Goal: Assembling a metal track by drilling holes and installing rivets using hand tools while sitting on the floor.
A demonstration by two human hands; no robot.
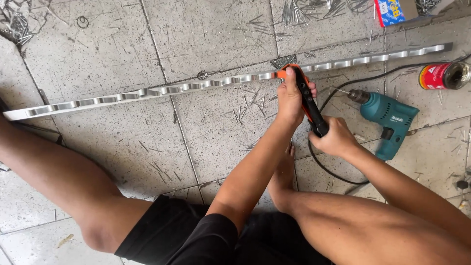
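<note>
Grey speckled tile floor (98, 44), person seated on it with legs spread, view from the head looking down.

Long shiny metal strip (147, 92) with a scalloped, wavy edge lies across the floor from far left to upper right, flat on the tiles.

Teal corded power drill (387, 118) rests on the floor just right of the hands, bit pointing left, black cable (328, 167) looping under the right forearm.

Orange-and-black hand riveter (306, 95) is set with its nose on the strip about midway along. Left hand (290, 98) is wrapped closed around the upper handle, near the head. Right hand (335, 139) is clenched on the lower black grip. Handles look nearly squeezed together.

Red can (444, 75) lies on its side at far right, beside the strip's end. Corner of a red and blue box (390, 12) at top edge.

Spent rivet pins (294, 12) scattered over the tiles in loose heaps, thickest at top centre and top left.

Progress, judged: many pins are already spent; rivets on the strip itself are too small to tell, so finished and remaining positions cannot be counted.
</note>
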